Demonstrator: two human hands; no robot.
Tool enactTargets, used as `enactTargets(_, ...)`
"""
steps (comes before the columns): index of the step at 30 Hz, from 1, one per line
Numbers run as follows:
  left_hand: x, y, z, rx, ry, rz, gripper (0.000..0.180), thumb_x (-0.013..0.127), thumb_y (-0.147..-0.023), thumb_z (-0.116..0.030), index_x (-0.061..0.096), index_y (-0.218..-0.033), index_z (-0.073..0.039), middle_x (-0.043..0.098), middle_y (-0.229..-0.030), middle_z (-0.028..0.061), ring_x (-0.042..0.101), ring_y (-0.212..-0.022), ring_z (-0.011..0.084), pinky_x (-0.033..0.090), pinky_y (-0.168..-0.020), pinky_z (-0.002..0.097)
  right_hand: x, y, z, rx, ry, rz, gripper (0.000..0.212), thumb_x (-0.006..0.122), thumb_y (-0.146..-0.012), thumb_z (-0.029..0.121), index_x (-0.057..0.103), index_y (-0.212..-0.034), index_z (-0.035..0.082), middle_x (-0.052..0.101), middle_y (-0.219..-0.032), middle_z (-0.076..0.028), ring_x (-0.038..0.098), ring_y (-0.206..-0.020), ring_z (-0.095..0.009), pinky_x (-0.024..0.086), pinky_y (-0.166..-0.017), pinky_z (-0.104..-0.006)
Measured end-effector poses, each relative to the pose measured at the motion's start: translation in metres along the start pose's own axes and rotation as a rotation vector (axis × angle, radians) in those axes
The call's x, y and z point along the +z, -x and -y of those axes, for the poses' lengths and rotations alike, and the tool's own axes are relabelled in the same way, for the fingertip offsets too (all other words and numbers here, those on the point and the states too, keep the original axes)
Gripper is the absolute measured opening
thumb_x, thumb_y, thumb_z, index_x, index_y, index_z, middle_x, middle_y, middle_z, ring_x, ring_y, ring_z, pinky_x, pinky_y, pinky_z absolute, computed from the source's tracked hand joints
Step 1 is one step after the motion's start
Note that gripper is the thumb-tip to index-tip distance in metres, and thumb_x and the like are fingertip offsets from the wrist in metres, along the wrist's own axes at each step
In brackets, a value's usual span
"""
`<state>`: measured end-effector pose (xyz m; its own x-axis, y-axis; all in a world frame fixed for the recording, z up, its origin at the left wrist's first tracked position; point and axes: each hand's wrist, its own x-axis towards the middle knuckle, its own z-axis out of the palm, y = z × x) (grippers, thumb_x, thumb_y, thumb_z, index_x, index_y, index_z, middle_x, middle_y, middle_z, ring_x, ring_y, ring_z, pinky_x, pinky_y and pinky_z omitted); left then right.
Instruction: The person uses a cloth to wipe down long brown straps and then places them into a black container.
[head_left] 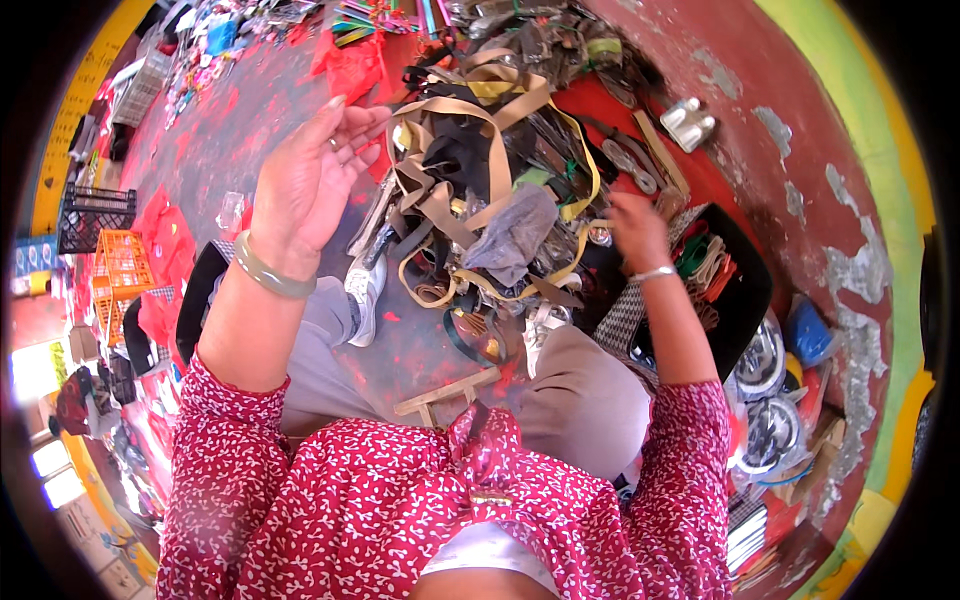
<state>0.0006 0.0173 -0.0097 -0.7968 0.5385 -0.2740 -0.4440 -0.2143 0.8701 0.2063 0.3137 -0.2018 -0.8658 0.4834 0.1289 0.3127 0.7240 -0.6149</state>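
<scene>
Raised left of a mixed heap, my left hand [312, 185] is open, its fingers slightly bent and nothing in them. My right hand [638, 232] is at the heap's right edge, beside a black bin [745, 290]; motion blurs its fingers, and I cannot see whether they hold anything. Tan webbing straps [497, 150] loop over the heap. A yellow strap [592, 160] curves down its right side. Crumpled grey cloth [515, 235] lies on the near part, between my hands. Dark straps and small pieces show beneath.
Bundled cords [708, 262] lie inside the black bin. A low wooden piece [447, 393] is on the floor between my legs. At left stand an orange crate [122, 262] and a black crate [95, 215]. A peeling red wall [790, 140] bounds the right side.
</scene>
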Motion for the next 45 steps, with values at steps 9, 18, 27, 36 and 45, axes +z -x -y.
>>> enactTargets(9,-0.062,-0.011,-0.017,-0.100,0.210,0.020,0.020,0.053,-0.083,-0.017,0.057,-0.091,0.000,0.059,-0.099,0.0134,0.054,-0.097,0.0210,0.042,-0.082,0.0304,0.132,-0.031,0.081,-0.296,0.373,0.614,0.028,0.056,-0.075,0.018,0.055,-0.102,0.010,0.048,-0.113,-0.012,0.043,-0.107,-0.028,0.038,-0.087,-0.0391)
enactTargets(18,-0.087,0.005,-0.026,-0.123,0.163,0.048,0.022,0.051,-0.084,-0.021,0.057,-0.090,-0.001,0.059,-0.099,0.0126,0.054,-0.095,0.0189,0.041,-0.083,0.0296,0.111,-0.064,0.051,0.286,-0.799,0.232,0.017,0.048,-0.075,0.015,0.055,-0.088,0.006,0.057,-0.082,-0.008,0.055,-0.077,-0.021,0.044,-0.072,-0.0313)
enactTargets(27,-0.101,0.010,-0.033,-0.102,0.165,0.068,0.021,0.050,-0.085,-0.021,0.058,-0.088,-0.002,0.061,-0.095,0.0107,0.055,-0.092,0.0176,0.041,-0.082,0.0289,0.035,-0.140,0.116,0.519,-0.670,0.098,0.020,0.049,-0.072,0.020,0.060,-0.078,0.005,0.057,-0.067,-0.008,0.054,-0.061,-0.021,0.046,-0.062,-0.0343)
enactTargets(36,-0.102,0.006,-0.038,-0.091,0.192,0.075,0.023,0.048,-0.085,-0.022,0.058,-0.085,0.000,0.061,-0.091,0.0106,0.056,-0.090,0.0174,0.043,-0.079,0.0281,0.193,-0.130,0.057,0.237,0.485,0.530,0.040,0.055,-0.068,0.038,0.064,-0.086,0.003,0.060,-0.094,-0.018,0.056,-0.094,-0.030,0.044,-0.082,-0.0369)
enactTargets(45,-0.091,0.000,-0.039,-0.043,0.181,0.087,0.021,0.048,-0.085,-0.021,0.058,-0.084,-0.001,0.062,-0.089,0.0109,0.057,-0.087,0.0170,0.043,-0.074,0.0273,0.100,-0.172,0.137,0.086,-0.290,0.265,0.015,0.059,-0.075,0.016,0.056,-0.082,0.003,0.054,-0.070,0.000,0.047,-0.064,-0.009,0.040,-0.060,-0.0256)
